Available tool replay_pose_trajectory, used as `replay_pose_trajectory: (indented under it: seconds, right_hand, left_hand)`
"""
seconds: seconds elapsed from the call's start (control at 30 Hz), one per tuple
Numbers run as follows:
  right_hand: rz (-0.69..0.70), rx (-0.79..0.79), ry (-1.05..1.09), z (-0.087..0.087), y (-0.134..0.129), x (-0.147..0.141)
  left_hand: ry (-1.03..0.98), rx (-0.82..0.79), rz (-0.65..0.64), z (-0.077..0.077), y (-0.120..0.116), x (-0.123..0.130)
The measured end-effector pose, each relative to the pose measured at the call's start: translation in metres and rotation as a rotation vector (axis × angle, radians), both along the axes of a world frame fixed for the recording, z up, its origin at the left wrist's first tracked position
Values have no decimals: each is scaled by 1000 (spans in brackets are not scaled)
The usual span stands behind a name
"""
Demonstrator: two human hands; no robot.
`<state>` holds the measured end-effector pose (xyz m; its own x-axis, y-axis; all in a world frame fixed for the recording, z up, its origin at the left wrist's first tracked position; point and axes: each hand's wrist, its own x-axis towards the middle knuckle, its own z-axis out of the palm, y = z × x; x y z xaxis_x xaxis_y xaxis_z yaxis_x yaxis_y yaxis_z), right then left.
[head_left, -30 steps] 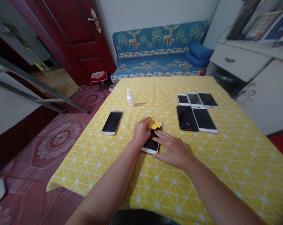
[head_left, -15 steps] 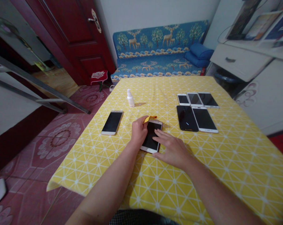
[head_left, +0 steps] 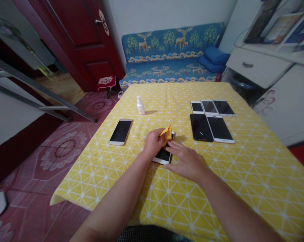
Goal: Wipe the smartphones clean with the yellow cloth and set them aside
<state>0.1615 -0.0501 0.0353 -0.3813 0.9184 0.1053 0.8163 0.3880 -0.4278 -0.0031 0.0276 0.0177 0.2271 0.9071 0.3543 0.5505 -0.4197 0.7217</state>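
A white-framed smartphone (head_left: 163, 155) lies face up on the yellow tablecloth in front of me, its upper part mostly covered by my hands and a cloth. My left hand (head_left: 154, 144) is closed on a small yellow cloth (head_left: 167, 134), which sticks up over the phone's upper half. On the phone's right side rests my right hand (head_left: 184, 158), fingers stretched over the screen's edge and thumb by the lower right corner. It holds nothing between its fingers.
Left of my hands lies another smartphone (head_left: 121, 132). Behind it stands a white spray bottle (head_left: 140, 106). To the right, several phones sit in two rows, including a black one (head_left: 201, 127) and a white one (head_left: 220, 129). A patterned blue sofa (head_left: 167, 57) is beyond the table.
My left hand has moved a little to the right and toward me over the phone, carrying the yellow cloth from its top edge onto the screen. My right hand has barely shifted.
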Motion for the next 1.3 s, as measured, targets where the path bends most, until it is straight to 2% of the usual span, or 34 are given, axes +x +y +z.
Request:
replay_pose_trajectory:
  seconds: [0.27, 1.3]
  right_hand:
    - [-15, -16, 8, 4, -1, -2]
    - [-2, -4, 17, -1, 0, 0]
  left_hand:
    - [78, -39, -17, 1, 0, 1]
    - [113, -46, -22, 4, -1, 2]
